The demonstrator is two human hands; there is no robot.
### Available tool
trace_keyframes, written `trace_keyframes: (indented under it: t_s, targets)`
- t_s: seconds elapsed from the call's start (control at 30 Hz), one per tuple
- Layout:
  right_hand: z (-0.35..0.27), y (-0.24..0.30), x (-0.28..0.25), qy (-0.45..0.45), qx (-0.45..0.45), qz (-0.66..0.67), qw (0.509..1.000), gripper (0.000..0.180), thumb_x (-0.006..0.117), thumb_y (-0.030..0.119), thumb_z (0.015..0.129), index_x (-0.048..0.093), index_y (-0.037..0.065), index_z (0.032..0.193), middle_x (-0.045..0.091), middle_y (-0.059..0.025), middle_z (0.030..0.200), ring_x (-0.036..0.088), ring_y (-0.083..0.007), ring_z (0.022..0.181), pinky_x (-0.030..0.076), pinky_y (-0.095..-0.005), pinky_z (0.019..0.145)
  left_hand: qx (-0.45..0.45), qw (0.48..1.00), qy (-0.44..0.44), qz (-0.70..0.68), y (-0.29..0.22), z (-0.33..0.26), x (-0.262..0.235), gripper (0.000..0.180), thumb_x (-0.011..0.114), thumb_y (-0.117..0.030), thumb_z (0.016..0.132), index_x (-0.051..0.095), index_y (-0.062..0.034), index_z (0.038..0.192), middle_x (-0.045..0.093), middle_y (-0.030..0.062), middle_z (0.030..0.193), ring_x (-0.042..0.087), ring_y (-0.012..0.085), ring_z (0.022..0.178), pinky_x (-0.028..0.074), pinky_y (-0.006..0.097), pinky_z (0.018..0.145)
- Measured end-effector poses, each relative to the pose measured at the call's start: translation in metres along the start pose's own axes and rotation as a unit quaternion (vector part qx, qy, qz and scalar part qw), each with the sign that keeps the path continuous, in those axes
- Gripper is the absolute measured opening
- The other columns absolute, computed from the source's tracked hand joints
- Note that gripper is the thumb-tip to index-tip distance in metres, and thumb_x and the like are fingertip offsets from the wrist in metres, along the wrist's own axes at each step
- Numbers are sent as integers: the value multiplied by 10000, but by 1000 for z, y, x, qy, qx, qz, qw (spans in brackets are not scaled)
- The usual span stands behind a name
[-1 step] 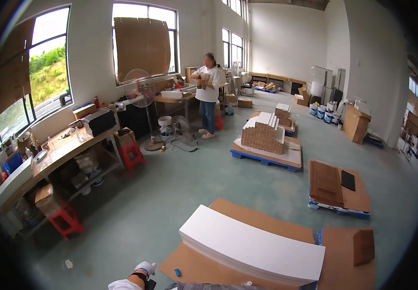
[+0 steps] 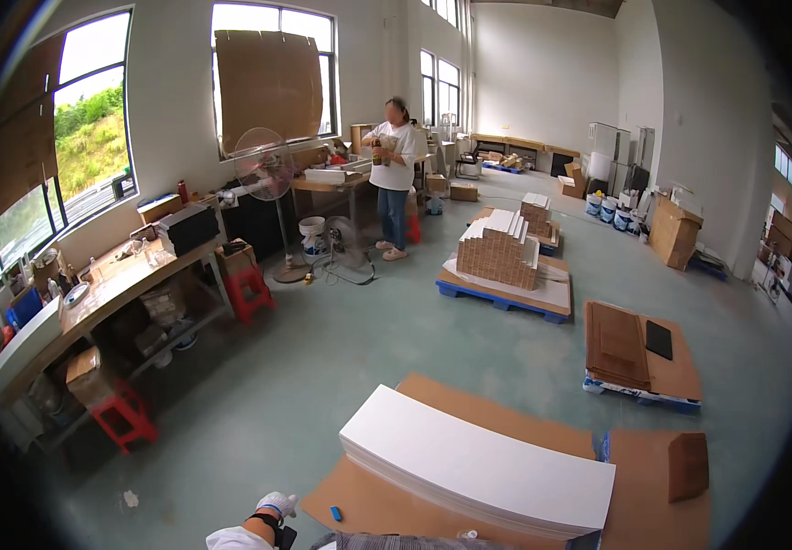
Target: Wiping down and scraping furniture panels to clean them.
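Observation:
My left hand (image 2: 277, 503), in a whitish glove with a dark strap at the wrist, is low in the view. Its fingers look curled in, and nothing shows in them. To its right a small blue object (image 2: 335, 513) lies on a brown cardboard sheet (image 2: 325, 489). On that cardboard rests a long stack of white panels (image 2: 478, 454), apart from the hand. My right hand does not show. A small pale thing (image 2: 467, 534) at the panels' near edge is too small to make out.
A cluttered workbench (image 2: 103, 298) runs along the left, red stools (image 2: 125, 417) beside it. Fans (image 2: 264, 170) and a person (image 2: 394, 165) holding something are farther back. Pallets with stacked strips (image 2: 497, 261) and brown sheets (image 2: 617, 348) occupy the floor on the right.

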State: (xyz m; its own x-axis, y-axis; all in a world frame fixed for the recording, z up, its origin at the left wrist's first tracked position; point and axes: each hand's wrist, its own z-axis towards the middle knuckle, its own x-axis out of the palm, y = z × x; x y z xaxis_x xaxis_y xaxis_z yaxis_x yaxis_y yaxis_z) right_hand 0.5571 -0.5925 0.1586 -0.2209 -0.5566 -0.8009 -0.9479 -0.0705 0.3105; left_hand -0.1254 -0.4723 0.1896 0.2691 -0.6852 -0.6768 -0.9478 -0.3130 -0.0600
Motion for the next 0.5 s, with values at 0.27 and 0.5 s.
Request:
trace_keyframes:
  t_s: [0.27,0.5]
  targets:
    - [7,-3,0,8,5,2,1000,271,526,305,852,683,85,848,658,-163,897,624,-356,880,488,-452,787,-55,994,-68,-67,11,30,11,382,521,-426,854,678,-121,1021,659,199,1059,600,394,1018,457,472,888]
    - [8,-10,8,21,16,3,1000,292,532,317,848,683,72,900,657,-179,954,623,-359,924,484,-457,816,-101,986,-80,-105,11,18,25,398,509,-429,845,706,-113,986,682,164,1023,621,351,999,469,442,861]
